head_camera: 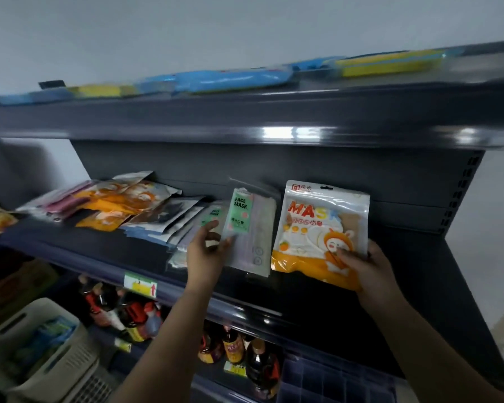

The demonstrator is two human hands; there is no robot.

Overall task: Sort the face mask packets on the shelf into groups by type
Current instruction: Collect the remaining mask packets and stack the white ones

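Note:
My left hand (205, 251) pinches a clear packet with a green "FACE MASK" label (249, 225), held upright above the middle shelf (105, 251). My right hand (364, 267) grips the lower corner of an orange and white "MASK" packet (317, 228), also upright. More packets lie on the shelf to the left: orange ones (114, 206), pink ones (64, 200), dark and silver ones (169, 215), and another green-label packet (213, 213) just behind my left hand.
The top shelf (245, 112) carries blue packets (233, 78) and yellow packets (390, 64). Dark bottles (236, 347) stand on the shelf below. A white plastic basket (41, 353) sits at lower left. The right part of the middle shelf is bare.

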